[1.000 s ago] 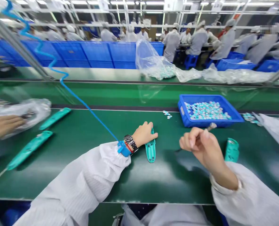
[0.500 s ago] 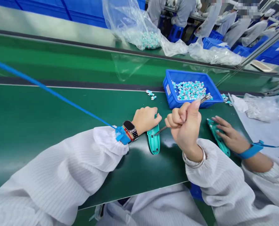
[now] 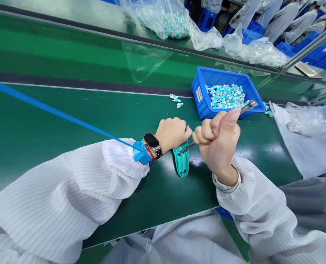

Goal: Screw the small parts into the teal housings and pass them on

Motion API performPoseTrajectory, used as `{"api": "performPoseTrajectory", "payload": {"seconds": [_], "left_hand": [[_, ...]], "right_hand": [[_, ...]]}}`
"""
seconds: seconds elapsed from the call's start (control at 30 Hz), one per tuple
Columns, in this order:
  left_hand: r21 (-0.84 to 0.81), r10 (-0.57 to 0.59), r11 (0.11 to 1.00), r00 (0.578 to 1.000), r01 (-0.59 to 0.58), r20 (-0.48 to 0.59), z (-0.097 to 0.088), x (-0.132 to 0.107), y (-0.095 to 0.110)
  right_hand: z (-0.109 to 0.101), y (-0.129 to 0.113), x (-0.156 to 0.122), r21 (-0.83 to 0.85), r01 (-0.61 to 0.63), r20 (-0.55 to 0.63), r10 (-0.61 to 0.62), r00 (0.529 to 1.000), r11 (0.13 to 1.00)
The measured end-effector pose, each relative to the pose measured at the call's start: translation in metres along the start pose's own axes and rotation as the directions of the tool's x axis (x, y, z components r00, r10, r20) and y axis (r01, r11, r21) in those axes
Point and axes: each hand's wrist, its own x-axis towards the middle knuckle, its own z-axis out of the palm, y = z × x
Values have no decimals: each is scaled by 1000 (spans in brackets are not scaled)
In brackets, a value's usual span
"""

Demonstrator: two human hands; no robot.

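Observation:
A teal plastic housing half (image 3: 182, 163), long and rounded, lies hollow side up on the green worktop. My left hand (image 3: 172, 134) is closed over its far end, fingers curled down and partly hidden. My right hand (image 3: 219, 141) makes a fist, thumb up, around a slim metal hand tool (image 3: 250, 105). The tool's wider end sticks out above the thumb. Its thin tip reaches into the housing's cavity near small dark parts; I cannot tell whether it touches them.
Beyond my right hand stands a blue bin (image 3: 203, 104) of small teal-and-white parts. Several similar parts (image 3: 176, 100) lie loose left of it. A clear bag (image 3: 174, 25) of them rests on the ledge behind. A blue wrist strap cord (image 3: 69, 116) crosses from the left.
The view has tilted down slightly. A co-worker's hand and the teal housing under it, at the right, have gone out of view. My hands keep their hold on housing and tool.

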Motion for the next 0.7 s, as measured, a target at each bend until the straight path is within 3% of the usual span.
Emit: {"api": "performPoseTrajectory", "payload": {"seconds": [0.2, 0.43, 0.7], "left_hand": [[-53, 19, 998, 1000, -18, 17, -1, 3, 0], [-70, 26, 997, 1000, -26, 2, 0, 3, -1], [-19, -4, 1000, 999, 4, -46, 3, 2, 1]], "right_hand": [[5, 5, -4, -66, 75, 41, -73, 997, 995], [2, 7, -5, -110, 74, 61, -67, 996, 991], [-3, -2, 4, -23, 14, -84, -16, 996, 1000]]}}
